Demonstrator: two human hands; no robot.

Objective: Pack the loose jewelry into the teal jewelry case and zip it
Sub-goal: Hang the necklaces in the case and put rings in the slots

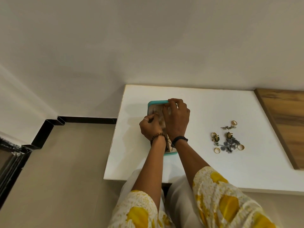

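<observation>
The teal jewelry case (156,102) lies open on the white table (213,162), its pale lining showing. Both my hands are over it and hide most of the inside. My left hand (150,127) has its fingers pinched over the lining on a small piece that I cannot make out. My right hand (176,117) reaches to the case's far rim, fingers curled at the lining there. A pile of loose jewelry (227,140) lies to the right: gold rings, floral earrings and a grey flower piece.
A wooden panel (283,122) lies along the table's right side. The table's left edge drops to a beige floor (57,170) with black skirting (88,120). A white wall stands behind the table.
</observation>
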